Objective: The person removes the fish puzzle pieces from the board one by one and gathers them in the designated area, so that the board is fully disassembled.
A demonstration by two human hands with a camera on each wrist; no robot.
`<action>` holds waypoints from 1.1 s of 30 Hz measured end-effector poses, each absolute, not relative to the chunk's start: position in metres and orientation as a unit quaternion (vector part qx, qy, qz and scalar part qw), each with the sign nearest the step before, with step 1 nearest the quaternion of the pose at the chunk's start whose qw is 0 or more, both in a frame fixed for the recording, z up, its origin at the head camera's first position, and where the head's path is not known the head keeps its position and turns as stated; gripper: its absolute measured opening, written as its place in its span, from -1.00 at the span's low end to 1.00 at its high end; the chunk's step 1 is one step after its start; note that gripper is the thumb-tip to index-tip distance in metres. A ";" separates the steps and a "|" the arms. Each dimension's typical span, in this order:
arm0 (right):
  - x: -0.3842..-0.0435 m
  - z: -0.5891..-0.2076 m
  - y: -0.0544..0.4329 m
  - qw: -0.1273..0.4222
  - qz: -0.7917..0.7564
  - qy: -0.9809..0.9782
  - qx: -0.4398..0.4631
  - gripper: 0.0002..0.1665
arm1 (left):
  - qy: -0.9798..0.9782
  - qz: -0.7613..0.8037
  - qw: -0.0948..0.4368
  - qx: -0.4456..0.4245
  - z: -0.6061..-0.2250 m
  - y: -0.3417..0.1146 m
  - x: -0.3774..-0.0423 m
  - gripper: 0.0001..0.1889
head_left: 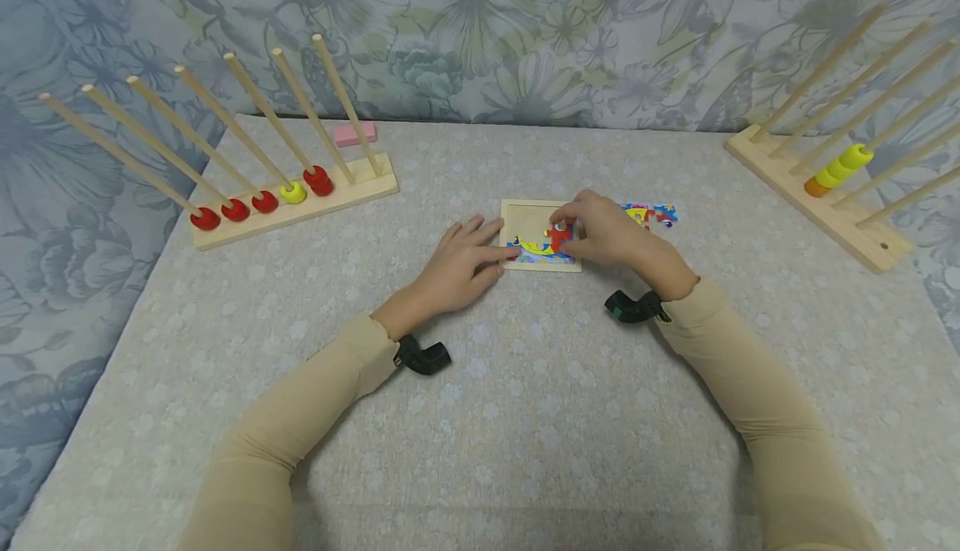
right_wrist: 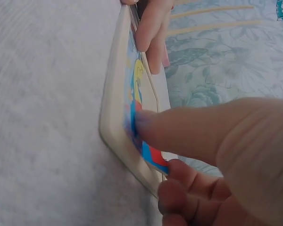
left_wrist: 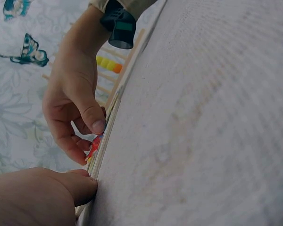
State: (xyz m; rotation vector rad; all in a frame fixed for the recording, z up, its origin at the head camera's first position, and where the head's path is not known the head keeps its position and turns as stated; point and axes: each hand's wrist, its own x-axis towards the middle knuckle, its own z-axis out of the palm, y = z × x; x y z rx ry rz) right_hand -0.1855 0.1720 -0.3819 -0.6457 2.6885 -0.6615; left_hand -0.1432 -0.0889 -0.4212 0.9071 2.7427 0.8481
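A shallow wooden puzzle tray [head_left: 542,267] lies on the table between both hands. Assembled pieces with a yellow and blue picture [head_left: 531,246] fill its lower part, while bare wood shows in the upper left. My right hand [head_left: 607,230] pinches a red and blue puzzle piece [right_wrist: 155,155] between thumb and fingers at the tray's right side. In the right wrist view the thumb presses on the picture side. My left hand [head_left: 462,266] rests at the tray's left edge with fingers extended, the index finger reaching over the rim onto the pieces.
More colourful puzzle pieces [head_left: 663,216] lie beyond the right hand, partly hidden by it. A pegged wooden stand [head_left: 337,194] with red and yellow beads is at the left; another stand [head_left: 813,213] with yellow and orange beads is at the right. A pink block [head_left: 355,133] lies near the wall.
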 end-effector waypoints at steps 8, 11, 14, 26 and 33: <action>-0.184 -0.382 0.173 0.147 -0.245 0.931 -0.228 -0.61 | 0.909 0.281 0.065 0.300 -0.421 -0.089 -0.143 -0.61; -0.184 -0.383 0.173 0.150 -0.246 0.928 -0.234 -0.62 | 0.909 0.282 0.063 0.300 -0.421 -0.089 -0.143 -0.62; -0.183 -0.383 0.173 0.154 -0.251 0.926 -0.237 -0.61 | 0.910 0.281 0.063 0.300 -0.421 -0.089 -0.142 -0.62; -0.182 -0.379 0.178 0.146 -0.270 0.920 -0.245 -0.72 | 0.911 0.278 0.068 0.299 -0.420 -0.089 -0.143 -0.61; -0.181 -0.381 0.178 0.138 -0.267 0.922 -0.243 -0.77 | 0.911 0.274 0.065 0.299 -0.421 -0.089 -0.143 -0.61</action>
